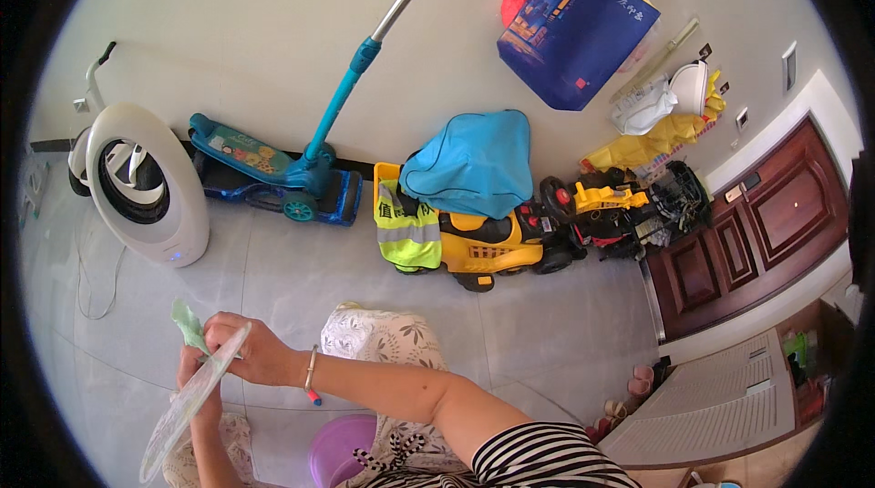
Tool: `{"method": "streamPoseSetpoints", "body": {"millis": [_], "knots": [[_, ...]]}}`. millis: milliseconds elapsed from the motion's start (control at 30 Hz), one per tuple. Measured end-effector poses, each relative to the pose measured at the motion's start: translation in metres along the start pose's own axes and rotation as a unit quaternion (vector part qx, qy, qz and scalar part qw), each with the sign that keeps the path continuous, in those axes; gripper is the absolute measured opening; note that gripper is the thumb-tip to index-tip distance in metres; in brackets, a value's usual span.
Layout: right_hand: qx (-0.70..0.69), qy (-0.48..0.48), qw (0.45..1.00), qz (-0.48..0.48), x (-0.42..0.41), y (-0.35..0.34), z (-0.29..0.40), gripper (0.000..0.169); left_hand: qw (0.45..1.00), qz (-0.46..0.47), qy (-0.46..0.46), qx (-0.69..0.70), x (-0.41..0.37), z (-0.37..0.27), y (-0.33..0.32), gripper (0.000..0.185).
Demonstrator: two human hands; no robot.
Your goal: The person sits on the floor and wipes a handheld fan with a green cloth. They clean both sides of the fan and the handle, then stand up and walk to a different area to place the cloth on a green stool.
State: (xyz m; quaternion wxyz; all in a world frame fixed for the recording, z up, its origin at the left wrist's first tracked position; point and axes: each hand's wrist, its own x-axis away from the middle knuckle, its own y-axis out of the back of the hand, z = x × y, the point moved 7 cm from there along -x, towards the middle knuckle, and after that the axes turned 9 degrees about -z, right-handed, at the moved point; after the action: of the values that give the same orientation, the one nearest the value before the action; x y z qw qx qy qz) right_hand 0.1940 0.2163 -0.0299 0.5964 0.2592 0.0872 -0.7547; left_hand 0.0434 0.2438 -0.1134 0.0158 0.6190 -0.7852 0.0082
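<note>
My right hand point(240, 346), with a bracelet at its wrist, has its fingers closed at a thin pale green piece point(188, 325), perhaps cloth. My left hand point(189, 366) meets it at the lower left; its grip is partly hidden. A translucent, flat, round sheet or disc point(195, 406), seen nearly edge-on, slants down in front of both hands and hides part of the left. Which hand bears the disc cannot be told. Below the arms show my leaf-patterned trousers point(403, 334) and a round purple plastic object point(340, 447).
Along the wall stand a white oval appliance point(184, 228) with a cable, a teal scooter point(328, 112) on a blue hoverboard point(345, 197), and a yellow ride-on toy point(492, 252) under a blue bag point(472, 163). At the right are shoes point(641, 382), an open cabinet point(711, 399) and a door point(752, 235).
</note>
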Motion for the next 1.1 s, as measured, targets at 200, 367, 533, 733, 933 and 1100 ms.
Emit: {"method": "streamPoseSetpoints", "body": {"millis": [200,367,533,733,933,1100], "knots": [[-0.002,-0.282,0.956,0.081,0.026,-0.020,-0.064,0.026,0.978,-0.014,0.207,0.021,-0.002,0.013,-0.014,0.035],[-0.117,-0.369,0.918,0.089,0.034,-0.028,-0.073,0.022,0.958,-0.078,0.249,0.121,0.003,0.024,-0.012,0.034],[-0.021,0.013,0.999,0.030,-0.004,-0.003,0.001,0.020,0.999,-0.036,-0.013,-0.028,0.002,-0.018,-0.002,0.030],[0.024,-0.128,0.991,0.029,0.011,-0.004,-0.015,0.026,0.993,-0.052,0.109,0.001,0.004,0.001,-0.005,0.029],[-0.036,-0.265,0.959,0.089,0.023,-0.021,-0.069,0.019,0.969,-0.041,0.210,0.123,0.009,0.002,-0.029,0.028],[0.049,-0.065,0.994,0.076,-0.004,0.003,0.002,0.019,0.997,0.054,0.007,0.054,0.010,-0.033,-0.031,0.023]]}}
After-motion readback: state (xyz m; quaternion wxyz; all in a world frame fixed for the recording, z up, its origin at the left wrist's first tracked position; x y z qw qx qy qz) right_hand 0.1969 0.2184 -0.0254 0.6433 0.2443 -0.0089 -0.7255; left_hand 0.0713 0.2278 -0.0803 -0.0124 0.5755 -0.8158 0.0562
